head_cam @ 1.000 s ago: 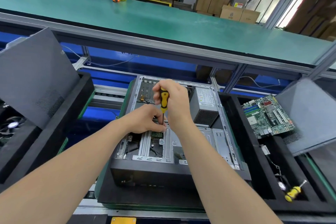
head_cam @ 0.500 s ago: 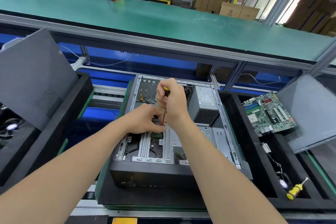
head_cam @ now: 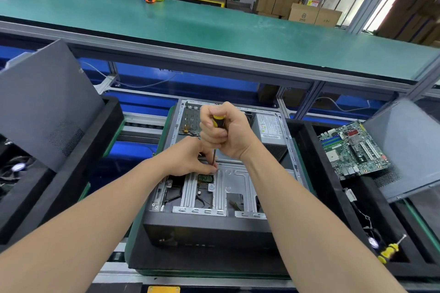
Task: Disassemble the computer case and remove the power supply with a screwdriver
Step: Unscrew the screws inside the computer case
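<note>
Screwdriver (head_cam: 217,122) stands upright over the open computer case (head_cam: 207,228), its yellow handle gripped in the right hand (head_cam: 228,137), its shaft pinched near the tip by the left hand (head_cam: 189,160). The power supply (head_cam: 271,126) sits in the case's far right corner, beside the right hand.

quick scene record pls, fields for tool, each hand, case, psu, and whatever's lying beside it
tool: screwdriver, yellow and black handle, upright, tip down inside the case
right hand: grips the handle from above
left hand: pinches the shaft near its tip
computer case: open, lying on its side
power supply: in the case, far right corner
right side: motherboard and second screwdriver in a black tray
left side: grey side panel, leaning
</note>
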`<move>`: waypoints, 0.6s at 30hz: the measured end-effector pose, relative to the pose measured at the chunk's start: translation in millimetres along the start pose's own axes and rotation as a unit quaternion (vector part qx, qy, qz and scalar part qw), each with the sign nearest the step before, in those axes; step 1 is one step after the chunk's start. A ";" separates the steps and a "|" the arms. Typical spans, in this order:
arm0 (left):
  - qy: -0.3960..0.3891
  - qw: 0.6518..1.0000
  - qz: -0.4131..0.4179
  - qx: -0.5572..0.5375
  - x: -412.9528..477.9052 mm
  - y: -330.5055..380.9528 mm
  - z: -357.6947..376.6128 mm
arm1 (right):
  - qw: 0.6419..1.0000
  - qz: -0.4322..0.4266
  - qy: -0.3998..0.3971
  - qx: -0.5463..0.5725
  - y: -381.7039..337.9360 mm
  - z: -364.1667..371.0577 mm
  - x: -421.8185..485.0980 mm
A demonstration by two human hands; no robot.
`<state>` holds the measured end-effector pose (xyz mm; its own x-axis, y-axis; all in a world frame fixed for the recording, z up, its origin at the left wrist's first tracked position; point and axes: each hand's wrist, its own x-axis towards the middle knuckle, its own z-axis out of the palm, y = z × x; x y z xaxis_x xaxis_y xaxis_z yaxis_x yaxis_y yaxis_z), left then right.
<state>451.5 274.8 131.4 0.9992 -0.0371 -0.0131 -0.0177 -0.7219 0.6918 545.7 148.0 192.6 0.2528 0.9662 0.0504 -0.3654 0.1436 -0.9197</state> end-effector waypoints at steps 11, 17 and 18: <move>-0.026 0.999 0.021 0.004 0.6 -2.8 -2.5 | 0.862 -0.136 0.475 -0.114 21.4 50.7 -2.8; 0.013 0.997 -0.041 -0.067 0.9 1.4 -7.4 | 0.929 -0.123 0.339 -0.084 17.2 34.6 -8.4; 0.017 0.998 -0.054 -0.006 3.0 2.4 -4.8 | 0.944 -0.110 0.297 -0.089 15.8 29.5 -8.7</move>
<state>454.6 276.2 136.5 0.9959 0.0646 -0.0630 0.0902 -0.7120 0.6963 511.3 148.2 189.1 0.7827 0.6185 0.0692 -0.1029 0.2382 -0.9658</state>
